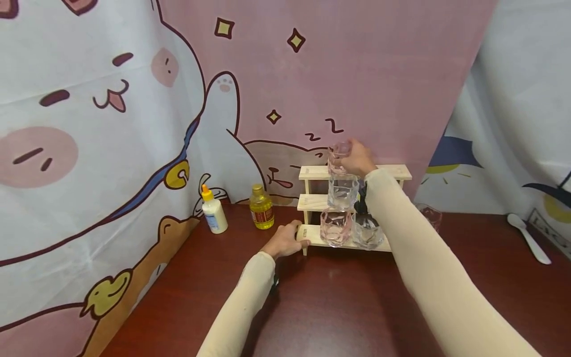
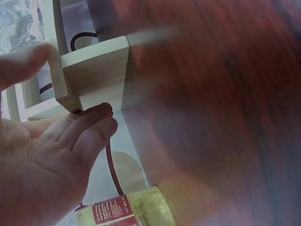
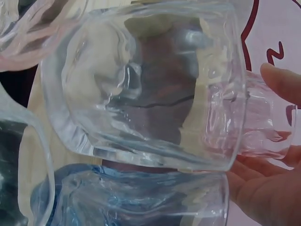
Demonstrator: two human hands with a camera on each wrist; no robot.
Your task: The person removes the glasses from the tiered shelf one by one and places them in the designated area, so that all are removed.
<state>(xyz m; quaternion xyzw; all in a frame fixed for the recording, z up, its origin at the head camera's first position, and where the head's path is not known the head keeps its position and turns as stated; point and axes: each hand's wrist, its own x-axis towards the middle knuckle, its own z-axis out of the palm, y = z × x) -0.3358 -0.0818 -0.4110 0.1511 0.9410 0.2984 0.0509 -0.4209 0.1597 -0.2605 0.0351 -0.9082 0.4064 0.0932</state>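
Note:
A three-tier wooden rack (image 1: 314, 202) stands against the backdrop. My left hand (image 1: 283, 240) grips the left end of its lowest shelf, thumb on one side and fingers on the other in the left wrist view. At the top shelf, my right hand (image 1: 358, 157) holds a pink glass (image 1: 334, 159) between thumb and fingers; whether its base touches the wood cannot be told. Below it, a clear glass (image 1: 343, 192) sits on the middle shelf, with a bluish glass (image 3: 141, 200) beside it in the right wrist view. The lowest shelf bears a pink glass (image 1: 336, 229) and a clear glass (image 1: 368, 232).
Left of the rack stand an oil bottle (image 1: 261, 208) and a white glue bottle (image 1: 214, 210) with an orange cap. Another pink glass (image 1: 430, 216) is partly hidden behind my right sleeve. A white spoon (image 1: 530, 239) lies at the far right of the brown table (image 1: 339, 307).

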